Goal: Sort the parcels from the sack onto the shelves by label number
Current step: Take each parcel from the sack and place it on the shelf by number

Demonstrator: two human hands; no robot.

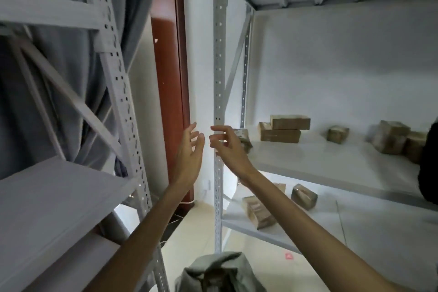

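Raising both arms, we have our left hand and right hand up near the grey upright post, fingers spread loose, both empty. Brown parcels sit on the right rack's middle shelf, a few more parcels on the lower shelf. Grey-green sack sits on the floor below us, top open. Left rack shelf is bare.

**Shelves on both sides, sack below**

One shelf rack stands left, another right, a door behind the gap between. Parcels lie on the right rack's shelves. The sack sits on the floor in front, between them.
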